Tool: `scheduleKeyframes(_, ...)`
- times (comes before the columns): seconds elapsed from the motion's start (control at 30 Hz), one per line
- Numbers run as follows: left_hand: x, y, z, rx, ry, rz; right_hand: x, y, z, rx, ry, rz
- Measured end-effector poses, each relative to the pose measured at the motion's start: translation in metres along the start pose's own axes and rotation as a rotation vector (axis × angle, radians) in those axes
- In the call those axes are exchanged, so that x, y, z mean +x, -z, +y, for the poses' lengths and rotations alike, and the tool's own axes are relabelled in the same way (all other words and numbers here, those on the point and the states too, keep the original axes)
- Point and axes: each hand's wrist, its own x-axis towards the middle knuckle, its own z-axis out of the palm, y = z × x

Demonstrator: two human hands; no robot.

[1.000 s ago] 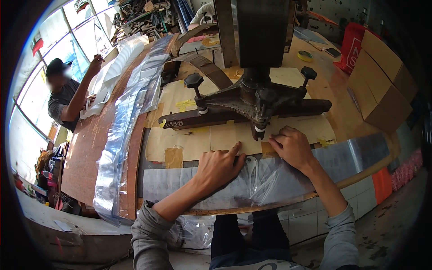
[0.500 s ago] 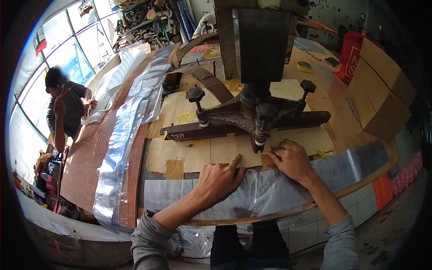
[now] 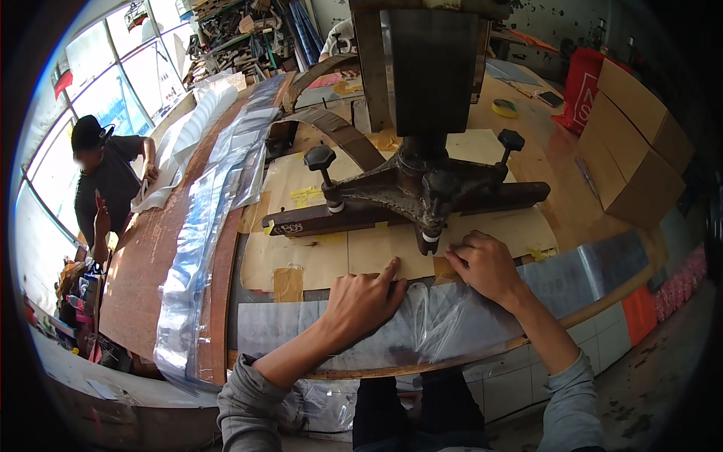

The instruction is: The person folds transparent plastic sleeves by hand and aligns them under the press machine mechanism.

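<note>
"What takes up the most room?"

"The table (image 3: 553, 154). Over its middle stands a machine with a thick black column (image 3: 433, 75), which blocks much of the view behind it."

"And to the left?"

"A wide reddish-brown board (image 3: 135, 279) with long strips of clear plastic (image 3: 184, 279) along it. A co-worker in dark clothes (image 3: 113, 177) is beyond its far side, one hand at a white sheet (image 3: 177, 139)."

"What lies under the machine?"

"A pale board (image 3: 316, 260), with brown tape at its near edge. A dark metal bar (image 3: 504, 197) crosses above it, just ahead of the hands."

"On the right?"

"An open cardboard box (image 3: 625, 147), with a red bag (image 3: 581, 87) behind it. Both are well apart from the hands."

"Where is the film being handled?"

"The creased clear film (image 3: 433, 316) is at the near edge of the table, between and under the two hands."

"How are they gripping?"

"The left hand (image 3: 360, 301) is palm down, index finger straight out and thumb spread away from it. The right hand (image 3: 488, 271) has its fingers bent in close to the thumb; I cannot tell whether they pinch the film."

"Anything smaller?"

"The machine's narrow foot (image 3: 428, 241) near the right fingertips, and a yellow tape roll (image 3: 504, 108) and a phone (image 3: 551, 99) farther back."
</note>
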Motion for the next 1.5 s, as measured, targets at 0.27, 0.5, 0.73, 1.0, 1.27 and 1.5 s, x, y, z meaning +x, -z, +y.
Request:
scheduleKeyframes(0.27, 0.0, -0.001, -0.001, -0.01, -0.011, 0.009, 0.001, -0.002, 0.001, 0.001, 0.042, 0.054)
scheduleKeyframes(0.5, 0.002, 0.001, 0.001, 0.023, 0.017, -0.052, 0.002, 0.003, 0.001, -0.004, -0.014, -0.017)
scheduleKeyframes(0.73, 0.001, -0.002, -0.001, -0.05, -0.002, 0.014, 0.002, 0.001, 0.001, 0.011, -0.024, -0.031)
scheduleKeyframes(1.0, 0.001, 0.008, -0.011, -0.212, -0.175, 0.018, 0.001, 0.004, -0.005, 0.015, -0.091, 0.027)
scheduleKeyframes(1.27, 0.003, 0.011, -0.009, -0.41, -0.29, -0.136, 0.004, 0.015, -0.007, 0.194, -0.19, 0.001)
scheduleKeyframes(1.5, -0.006, 0.036, 0.006, -0.327, -0.3, -0.167, 0.007, 0.02, 0.005, 0.92, -0.52, -0.252)
